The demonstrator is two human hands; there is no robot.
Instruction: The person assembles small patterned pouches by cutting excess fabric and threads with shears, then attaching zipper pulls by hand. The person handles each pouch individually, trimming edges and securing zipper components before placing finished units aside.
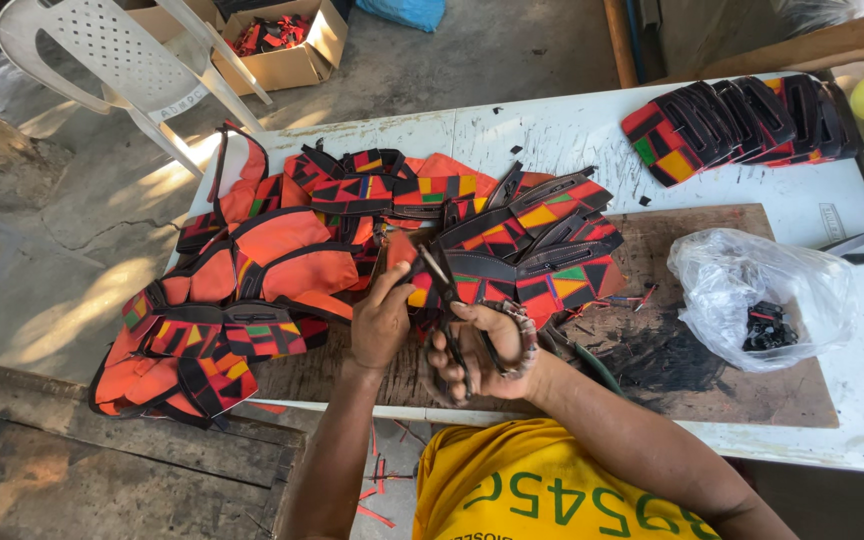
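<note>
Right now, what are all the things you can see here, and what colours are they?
Patterned pieces: big heap, orange, red and black, table's left and middle.
Stacked pieces: one row, same colours, far right of table.
Plastic bag: one, clear, black bits inside, on the right.
Wooden board: one, brown, on the white table.
Chair: one, white, on the floor.
Cardboard box: one, brown, by the chair.
Scissors: one, dark, in right hand.
Left hand: pinching an orange piece.
</note>
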